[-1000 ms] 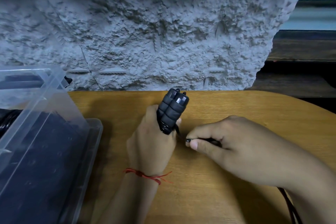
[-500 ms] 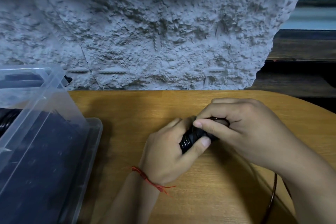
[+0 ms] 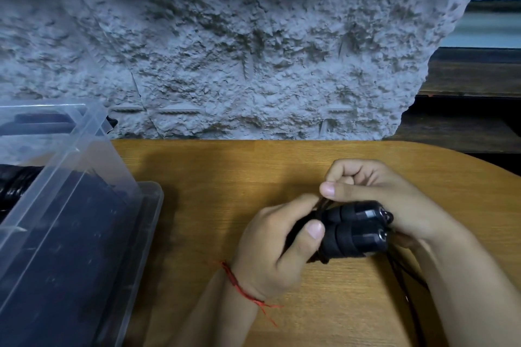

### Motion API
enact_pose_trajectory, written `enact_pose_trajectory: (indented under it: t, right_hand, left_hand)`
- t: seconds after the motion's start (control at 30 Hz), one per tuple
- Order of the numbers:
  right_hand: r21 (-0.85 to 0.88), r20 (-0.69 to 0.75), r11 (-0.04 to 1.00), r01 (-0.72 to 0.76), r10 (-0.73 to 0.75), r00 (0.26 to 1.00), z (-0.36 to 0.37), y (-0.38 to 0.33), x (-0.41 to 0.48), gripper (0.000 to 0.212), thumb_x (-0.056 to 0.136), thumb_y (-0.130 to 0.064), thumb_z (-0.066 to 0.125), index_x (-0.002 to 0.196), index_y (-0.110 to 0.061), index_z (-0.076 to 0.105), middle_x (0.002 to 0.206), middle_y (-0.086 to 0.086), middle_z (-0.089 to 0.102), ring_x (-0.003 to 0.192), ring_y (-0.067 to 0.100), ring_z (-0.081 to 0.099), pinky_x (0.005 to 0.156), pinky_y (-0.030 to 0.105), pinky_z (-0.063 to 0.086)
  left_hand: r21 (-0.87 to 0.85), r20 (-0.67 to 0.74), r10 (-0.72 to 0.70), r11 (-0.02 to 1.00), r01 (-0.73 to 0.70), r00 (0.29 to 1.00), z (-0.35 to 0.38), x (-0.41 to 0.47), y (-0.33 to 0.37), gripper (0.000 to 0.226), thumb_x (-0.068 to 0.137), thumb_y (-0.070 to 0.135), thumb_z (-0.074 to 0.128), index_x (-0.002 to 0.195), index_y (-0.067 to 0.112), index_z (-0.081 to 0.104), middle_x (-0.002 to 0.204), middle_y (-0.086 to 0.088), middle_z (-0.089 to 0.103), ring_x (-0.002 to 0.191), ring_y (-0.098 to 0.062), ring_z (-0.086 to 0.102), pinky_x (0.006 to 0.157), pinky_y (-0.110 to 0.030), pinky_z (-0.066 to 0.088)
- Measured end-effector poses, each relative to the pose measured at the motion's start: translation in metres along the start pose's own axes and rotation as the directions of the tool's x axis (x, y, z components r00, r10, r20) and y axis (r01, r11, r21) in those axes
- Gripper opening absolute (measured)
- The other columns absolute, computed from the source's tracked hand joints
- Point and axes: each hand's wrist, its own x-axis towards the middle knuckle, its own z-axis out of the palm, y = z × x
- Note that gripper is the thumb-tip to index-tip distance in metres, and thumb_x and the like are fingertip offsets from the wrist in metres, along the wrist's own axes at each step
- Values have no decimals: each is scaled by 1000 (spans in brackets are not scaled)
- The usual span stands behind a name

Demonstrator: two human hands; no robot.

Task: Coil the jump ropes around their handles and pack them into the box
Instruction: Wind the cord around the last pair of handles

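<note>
Handles (image 3: 352, 234), paired just above the table (image 3: 225, 177), are clasped in curled fingers of the left hand (image 3: 270, 248); cord (image 3: 408, 276) is pinched between thumb and forefinger of the right hand (image 3: 375, 194). Cord is judged light and springy; padded grips are best held.

At lower centre my left hand (image 3: 267, 248) grips two black handles (image 3: 353, 234) lying side by side, thumb across them. My right hand (image 3: 377, 197) pinches the rope (image 3: 401, 270) just above them. A clear box (image 3: 84, 166) sits left on the worktop (image 3: 211, 177).
</note>
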Motion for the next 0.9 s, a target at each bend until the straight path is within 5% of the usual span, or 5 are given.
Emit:
enact_pose_trajectory:
  t: [0.13,0.3,0.5,0.63,0.9]
  right_hand:
    - [83,-91,995,61,-54,994,12,17,13,27,85,-25,82,84,-8,60,60,4,57,48,10,47,46,20,37]
    - [-149,-195,963,223,-249,949,20,35,24,26,98,-1,67,78,11,55,65,6,56,61,13,53,62,20,44]
    - [-270,-94,956,118,-148,985,22,46,29,21,110,-12,55,93,-2,59,70,14,56,60,14,48,63,27,38]
    - [-367,-99,929,53,-96,990,18,35,22,19,108,-16,57,94,-6,63,67,-11,65,59,-2,52,64,13,37]
    - [-581,-70,814,-31,-12,997,7,4,3,20,102,-37,66,89,-23,72,70,1,65,67,12,48,70,37,37]
  left_hand:
    - [-163,-103,-66,985,49,992,1,1,-3,40,106,37,38,128,14,62,94,-4,72,84,-28,69,72,-47,51]
    - [-399,-183,-300,893,209,936,7,3,-12,40,103,51,41,123,24,62,93,-15,71,76,-39,67,66,-56,54]
    - [-738,-126,-596,590,326,793,7,18,-21,75,91,75,43,99,8,76,82,-24,71,49,-27,54,45,-27,38]
    - [-761,-99,-545,580,289,833,2,16,-17,79,88,66,57,120,-7,63,91,-21,69,58,-27,55,51,-32,37]
    - [-814,-148,-547,540,212,824,-4,16,-21,78,84,55,64,129,-7,52,95,-27,69,61,-31,58,52,-34,43]
